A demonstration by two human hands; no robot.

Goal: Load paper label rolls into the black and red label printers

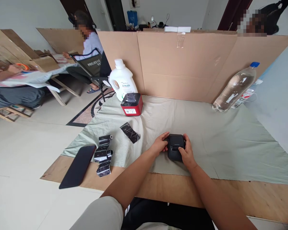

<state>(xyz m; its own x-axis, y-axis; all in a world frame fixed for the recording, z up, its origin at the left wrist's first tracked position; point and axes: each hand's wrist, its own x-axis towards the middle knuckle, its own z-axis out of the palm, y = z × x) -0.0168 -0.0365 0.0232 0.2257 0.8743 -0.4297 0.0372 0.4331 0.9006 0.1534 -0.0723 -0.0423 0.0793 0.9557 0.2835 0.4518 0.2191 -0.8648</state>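
Note:
A small black label printer (175,146) rests on the pale green cloth (206,134) near the table's front edge. My left hand (160,144) grips its left side and my right hand (187,155) wraps its right side, thumb on top. To the left lie a loose strip of black ribbon (130,132), a partly unrolled black ribbon roll (103,154) and a black phone (78,166), lying flat.
A red label printer (132,104) and a white detergent jug (122,80) stand at the back left. A clear water bottle (235,87) leans at the back right. A cardboard wall (194,64) closes the far side. People sit at other tables to the left.

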